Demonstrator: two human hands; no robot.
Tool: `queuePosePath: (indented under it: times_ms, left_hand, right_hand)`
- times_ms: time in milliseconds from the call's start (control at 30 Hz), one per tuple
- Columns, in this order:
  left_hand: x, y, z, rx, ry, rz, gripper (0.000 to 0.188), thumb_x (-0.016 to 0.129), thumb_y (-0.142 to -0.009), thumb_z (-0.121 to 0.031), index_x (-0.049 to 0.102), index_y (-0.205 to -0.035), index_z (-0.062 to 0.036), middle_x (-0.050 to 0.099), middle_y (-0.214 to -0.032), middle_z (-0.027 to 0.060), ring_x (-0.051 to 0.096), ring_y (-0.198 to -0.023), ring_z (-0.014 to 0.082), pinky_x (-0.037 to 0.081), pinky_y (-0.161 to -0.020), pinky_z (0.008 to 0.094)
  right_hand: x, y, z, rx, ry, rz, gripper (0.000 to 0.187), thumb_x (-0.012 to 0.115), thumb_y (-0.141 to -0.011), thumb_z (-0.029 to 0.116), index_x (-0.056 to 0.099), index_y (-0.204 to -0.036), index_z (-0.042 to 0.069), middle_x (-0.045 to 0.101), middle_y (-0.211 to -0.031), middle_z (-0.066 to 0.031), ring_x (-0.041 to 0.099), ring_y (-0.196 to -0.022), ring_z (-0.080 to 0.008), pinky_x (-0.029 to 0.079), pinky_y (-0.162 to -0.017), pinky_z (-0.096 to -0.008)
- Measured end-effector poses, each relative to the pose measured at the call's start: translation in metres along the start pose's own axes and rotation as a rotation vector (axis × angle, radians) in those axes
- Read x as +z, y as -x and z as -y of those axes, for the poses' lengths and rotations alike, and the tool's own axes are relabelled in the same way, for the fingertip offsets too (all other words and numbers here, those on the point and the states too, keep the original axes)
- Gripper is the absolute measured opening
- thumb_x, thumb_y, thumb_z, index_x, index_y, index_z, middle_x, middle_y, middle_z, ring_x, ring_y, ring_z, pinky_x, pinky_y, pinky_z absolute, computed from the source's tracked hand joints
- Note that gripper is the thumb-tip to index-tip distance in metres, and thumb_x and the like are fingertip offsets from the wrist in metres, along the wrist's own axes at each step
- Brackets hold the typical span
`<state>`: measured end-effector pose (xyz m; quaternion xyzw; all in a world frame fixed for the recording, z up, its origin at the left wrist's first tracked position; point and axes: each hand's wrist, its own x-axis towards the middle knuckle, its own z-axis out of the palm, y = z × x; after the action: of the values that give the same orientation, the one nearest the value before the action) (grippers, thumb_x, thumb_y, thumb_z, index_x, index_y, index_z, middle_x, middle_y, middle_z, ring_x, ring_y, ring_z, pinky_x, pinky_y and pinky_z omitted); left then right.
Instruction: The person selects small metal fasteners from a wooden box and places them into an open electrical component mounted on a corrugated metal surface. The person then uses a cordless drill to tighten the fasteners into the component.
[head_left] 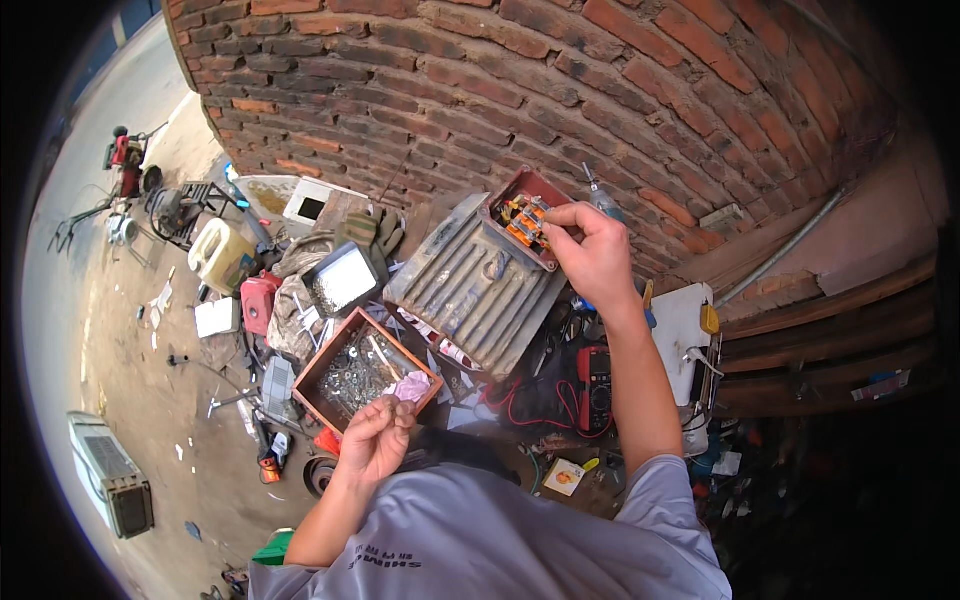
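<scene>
A grey ribbed electric motor (475, 285) stands in front of me with a red-brown terminal box (522, 183) on its top. Orange and metal terminal parts (525, 222) show inside that box. At its right edge is my right hand (597, 258), thumb and forefinger pinched at the terminals; whatever they grip is hidden. My left hand (375, 440) is lifted just in front of a wooden box (318, 372) of small loose hardware. Its fingertips are pressed together, and anything between them is too small to name. A pink crumpled cloth or paper (412, 386) lies in the wooden box.
A brick wall (450, 90) rises behind the motor. Right of it lie a red multimeter (595, 390) with leads and a white board (682, 325). To the left are a black tray (345, 275), a yellowish jerrycan (222, 255), a red container (262, 302) and scattered tools.
</scene>
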<state>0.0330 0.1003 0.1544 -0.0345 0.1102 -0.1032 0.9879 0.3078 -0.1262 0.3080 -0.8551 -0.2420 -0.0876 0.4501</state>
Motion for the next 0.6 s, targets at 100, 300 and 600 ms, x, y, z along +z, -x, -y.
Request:
queuePosePath:
  times_ms: [100,300,600]
  left_hand:
    - [-0.002,0.006,0.004,0.011,-0.032,0.004,0.011,0.061,-0.095,0.0,0.058,-0.105,0.0035,0.055,-0.107,0.0146,0.062,-0.096,0.0213,0.06,-0.085,0.0274]
    - [-0.002,0.011,0.01,0.073,-0.124,-0.064,0.006,0.061,-0.093,0.005,0.06,-0.099,0.0052,0.062,-0.1,0.0163,0.067,-0.088,0.0213,0.061,-0.079,0.0255]
    - [0.003,0.016,0.006,0.156,-0.194,-0.009,0.006,0.062,-0.093,0.004,0.061,-0.099,0.0044,0.065,-0.098,0.0163,0.069,-0.087,0.0219,0.061,-0.074,0.0262]
  right_hand:
    - [0.007,-0.025,-0.014,-0.205,0.258,0.07,0.014,0.07,-0.084,0.005,0.072,-0.094,-0.004,0.074,-0.091,-0.0148,0.072,-0.08,-0.024,0.056,-0.076,-0.0333]
    - [0.023,-0.03,-0.025,-0.122,0.294,0.155,0.014,0.067,-0.081,0.011,0.073,-0.087,0.001,0.072,-0.091,-0.0194,0.069,-0.086,-0.0389,0.055,-0.079,-0.0455]
    - [0.023,-0.042,-0.014,-0.184,0.47,0.304,0.014,0.068,-0.083,0.008,0.075,-0.092,0.0,0.071,-0.09,-0.0201,0.069,-0.087,-0.038,0.054,-0.081,-0.0447]
